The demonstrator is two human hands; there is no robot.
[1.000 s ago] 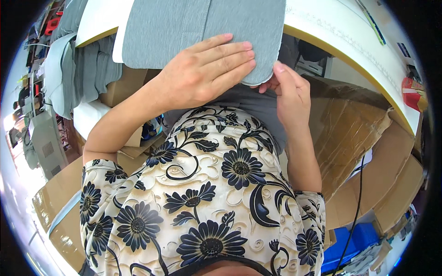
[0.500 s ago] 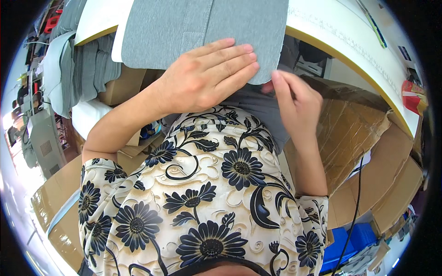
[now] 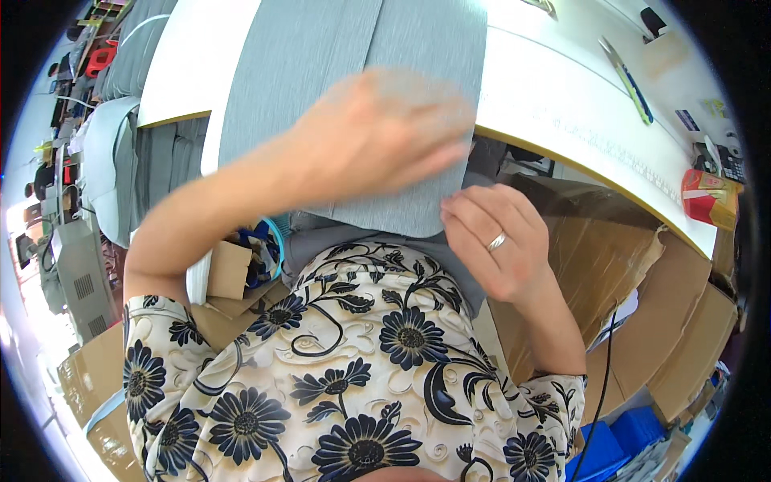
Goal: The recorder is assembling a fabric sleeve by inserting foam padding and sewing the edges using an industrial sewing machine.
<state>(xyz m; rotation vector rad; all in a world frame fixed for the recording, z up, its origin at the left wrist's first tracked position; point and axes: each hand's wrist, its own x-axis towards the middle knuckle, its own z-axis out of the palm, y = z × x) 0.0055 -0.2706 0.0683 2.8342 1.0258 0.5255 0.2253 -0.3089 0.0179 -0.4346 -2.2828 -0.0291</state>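
A grey fabric panel (image 3: 281, 80) with a lengthwise seam lies over the white table's edge, its rounded near end hanging toward my lap. My left hand (image 3: 385, 132) reaches across the panel, smeared by motion, so its fingers are hard to read. At the panel's lower right edge, my right hand (image 3: 499, 241), wearing a ring, has its fingers bunched together. Its thumb and fingertips pinch at the cloth edge; exactly how much cloth is between them is hidden.
Thread snips (image 3: 626, 80) lie on the white table (image 3: 554, 88) at the right, with a red packet (image 3: 707, 197) farther along. Stacked grey pieces (image 3: 112, 169) hang at the left. Cardboard (image 3: 594, 221) stands below the table, with blue bins (image 3: 638, 434) at lower right.
The panel has come toward me, hanging farther over the table edge. My left hand has lifted into a blurred sweep to the right; my right hand has moved lower along the cloth edge.
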